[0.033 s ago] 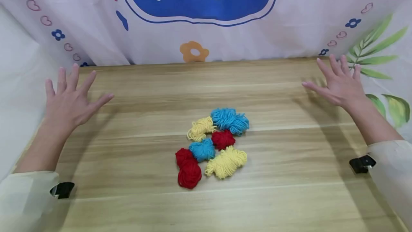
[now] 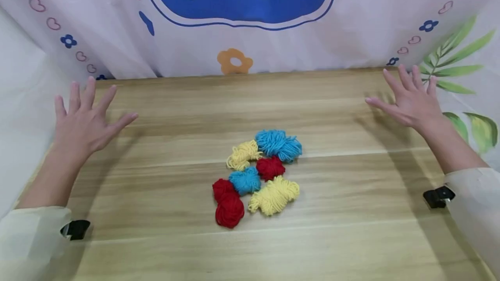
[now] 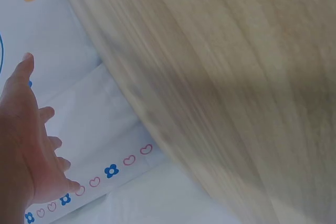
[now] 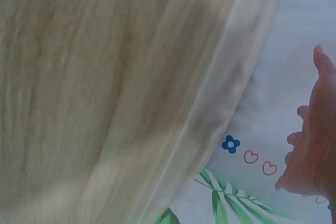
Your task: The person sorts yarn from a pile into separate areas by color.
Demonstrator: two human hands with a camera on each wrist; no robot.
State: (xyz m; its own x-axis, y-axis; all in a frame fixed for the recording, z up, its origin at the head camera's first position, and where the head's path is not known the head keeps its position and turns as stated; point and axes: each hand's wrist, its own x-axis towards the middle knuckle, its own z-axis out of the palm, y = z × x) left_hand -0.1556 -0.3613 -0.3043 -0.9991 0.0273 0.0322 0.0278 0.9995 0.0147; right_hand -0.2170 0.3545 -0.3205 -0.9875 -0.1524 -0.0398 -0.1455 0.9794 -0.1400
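Several yarn bundles lie grouped at mid-table in the head view. At the back are a large blue bundle (image 2: 278, 145) and a smaller yellow bundle (image 2: 244, 155). Between them and the front sit a small red bundle (image 2: 270, 168) and a small blue bundle (image 2: 245, 181). A larger yellow bundle (image 2: 274, 196) lies front right, a two-lobed red bundle (image 2: 228, 205) front left. Far to the left of the yarn, my left hand (image 2: 83, 122) is held with fingers spread, holding nothing. My right hand (image 2: 414, 101) is likewise spread and holds nothing, at the far right.
The yarn rests on a wood-grain table (image 2: 156, 211). Behind it hangs a white printed cloth (image 2: 187, 51) meeting the back edge. Green leaf prints (image 2: 457, 60) mark the cloth at right. A black wrist device (image 2: 439, 197) sits at the right sleeve, another black device (image 2: 76, 230) at the left.
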